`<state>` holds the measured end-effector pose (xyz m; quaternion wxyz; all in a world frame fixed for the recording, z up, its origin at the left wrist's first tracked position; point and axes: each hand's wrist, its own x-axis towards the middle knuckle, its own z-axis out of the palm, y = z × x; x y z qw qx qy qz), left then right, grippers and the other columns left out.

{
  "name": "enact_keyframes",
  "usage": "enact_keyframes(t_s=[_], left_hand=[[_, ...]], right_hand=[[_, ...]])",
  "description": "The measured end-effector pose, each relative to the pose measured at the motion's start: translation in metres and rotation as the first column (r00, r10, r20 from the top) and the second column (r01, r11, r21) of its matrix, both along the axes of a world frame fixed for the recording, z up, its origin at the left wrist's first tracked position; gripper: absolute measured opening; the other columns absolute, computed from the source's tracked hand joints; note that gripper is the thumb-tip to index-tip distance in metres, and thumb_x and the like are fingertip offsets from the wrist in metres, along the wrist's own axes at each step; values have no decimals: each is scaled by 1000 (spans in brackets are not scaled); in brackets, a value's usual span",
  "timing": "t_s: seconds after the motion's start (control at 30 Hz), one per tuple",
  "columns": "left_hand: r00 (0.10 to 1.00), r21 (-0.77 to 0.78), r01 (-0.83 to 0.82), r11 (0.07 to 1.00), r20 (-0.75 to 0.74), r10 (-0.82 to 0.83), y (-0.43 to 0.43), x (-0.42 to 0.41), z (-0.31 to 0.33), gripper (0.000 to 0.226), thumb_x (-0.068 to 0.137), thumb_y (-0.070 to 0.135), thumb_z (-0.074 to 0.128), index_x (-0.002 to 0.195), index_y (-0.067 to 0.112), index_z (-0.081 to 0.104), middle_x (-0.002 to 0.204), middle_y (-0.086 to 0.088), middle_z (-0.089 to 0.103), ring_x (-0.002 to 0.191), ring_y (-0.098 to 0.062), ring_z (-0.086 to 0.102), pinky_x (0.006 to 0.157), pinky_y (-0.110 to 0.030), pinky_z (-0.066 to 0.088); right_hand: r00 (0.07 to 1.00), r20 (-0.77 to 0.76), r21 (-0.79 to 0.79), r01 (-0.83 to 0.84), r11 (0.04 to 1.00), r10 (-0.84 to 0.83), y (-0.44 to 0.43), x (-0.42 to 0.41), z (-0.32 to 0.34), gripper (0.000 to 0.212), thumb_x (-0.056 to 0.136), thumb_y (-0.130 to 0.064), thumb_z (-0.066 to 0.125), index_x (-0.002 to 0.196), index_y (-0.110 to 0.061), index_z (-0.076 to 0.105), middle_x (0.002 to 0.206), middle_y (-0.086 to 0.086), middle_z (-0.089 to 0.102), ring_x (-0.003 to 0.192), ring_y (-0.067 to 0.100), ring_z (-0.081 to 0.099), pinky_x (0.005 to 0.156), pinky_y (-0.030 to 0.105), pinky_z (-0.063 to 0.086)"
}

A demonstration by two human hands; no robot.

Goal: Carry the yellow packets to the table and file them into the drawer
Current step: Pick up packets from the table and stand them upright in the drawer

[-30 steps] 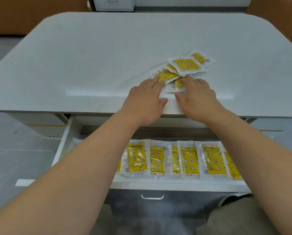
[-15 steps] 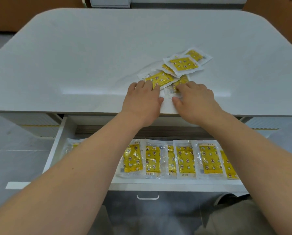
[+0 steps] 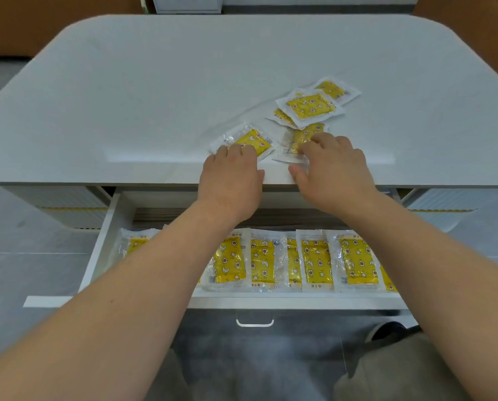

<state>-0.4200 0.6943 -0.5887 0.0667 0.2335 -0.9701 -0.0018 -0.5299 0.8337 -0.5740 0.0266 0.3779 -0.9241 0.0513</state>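
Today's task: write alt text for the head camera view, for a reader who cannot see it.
Two bare hands reach over a white table: the left hand touches one yellow packet, the right hand another packet. A loose pile lies beyond; a row of packets lines the open drawer below.

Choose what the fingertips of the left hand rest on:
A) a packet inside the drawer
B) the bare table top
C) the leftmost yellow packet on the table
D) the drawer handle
C: the left hand lays its fingertips on the near edge of the leftmost yellow packet on the table.
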Motion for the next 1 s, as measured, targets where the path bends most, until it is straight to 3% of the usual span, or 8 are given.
enact_keyframes(t_s=[0.1, 0.23, 0.4, 0.53, 0.63, 0.7, 0.83, 1.0], left_hand=[[999, -79, -39, 996, -13, 38, 1, 3, 4, 34, 103, 35, 45, 127, 10, 48, 121, -11, 57, 108, -31, 56, 83, -40, 43], [997, -164, -60, 985, 32, 66, 0, 7, 7, 33, 98, 26, 53, 127, 13, 53, 121, -11, 54, 107, -31, 54, 82, -38, 40], [996, -113, -72, 991, 40, 76, 0, 12, 8, 31, 91, 16, 57, 121, 11, 56, 124, -13, 48, 109, -31, 49, 81, -36, 38], [999, -24, -46, 999, 27, 47, -1, 13, 10, 34, 92, 13, 57, 126, 10, 51, 128, -13, 50, 111, -32, 51, 80, -37, 39], [999, -49, -40, 998, 32, 41, -4, 12, 8, 34, 94, 13, 57, 126, 12, 47, 121, -12, 54, 102, -31, 55, 73, -35, 34], [999, -79, -44, 996, 24, 46, -6, 13, 7, 32, 95, 16, 58, 125, 13, 48, 117, -10, 54, 100, -29, 54, 71, -35, 32], [999, -31, -47, 998, -1, 47, -10, 13, 10, 33, 101, 31, 52, 129, 13, 52, 122, -10, 53, 108, -30, 53, 79, -38, 39], [998, 206, -56, 977, -9, 60, -19, 14, 11, 45, 100, 37, 55, 139, 14, 50, 145, -9, 42, 131, -31, 44, 102, -44, 42]], right_hand=[[993, 114, 33, -41, 999, 37, 1, -1, -4, 54, 104, -50, 40, 149, -19, 42, 158, 4, 37, 144, 30, 33, 109, 52, 36], [996, 82, -54, -16, 998, 21, 2, 0, 0, 45, 104, -46, 42, 134, -16, 56, 132, 8, 60, 121, 32, 52, 97, 47, 43], [995, 97, -20, -29, 999, 31, 3, 2, -3, 44, 103, -42, 46, 134, -12, 55, 137, 8, 53, 125, 31, 48, 98, 47, 44], [996, 83, -78, 33, 996, -27, 1, 2, 3, 37, 106, -39, 43, 127, -14, 61, 124, 10, 60, 113, 31, 54, 91, 44, 46], [993, 113, -78, 54, 996, -45, 3, 1, 2, 46, 106, -40, 44, 145, -15, 48, 155, 13, 39, 141, 33, 37, 107, 49, 38], [985, 169, -28, 28, 999, -22, 5, -1, -4, 51, 106, -42, 42, 149, -16, 41, 160, 11, 33, 145, 32, 30, 109, 53, 37], [975, 221, -125, 49, 991, -20, 3, -2, -2, 39, 103, -41, 46, 129, -14, 55, 125, 7, 53, 119, 30, 50, 97, 50, 46], [962, 227, -30, 165, 986, -154, 2, 0, -3, 48, 102, -51, 45, 135, -16, 47, 126, 11, 56, 120, 35, 50, 97, 50, 42]])
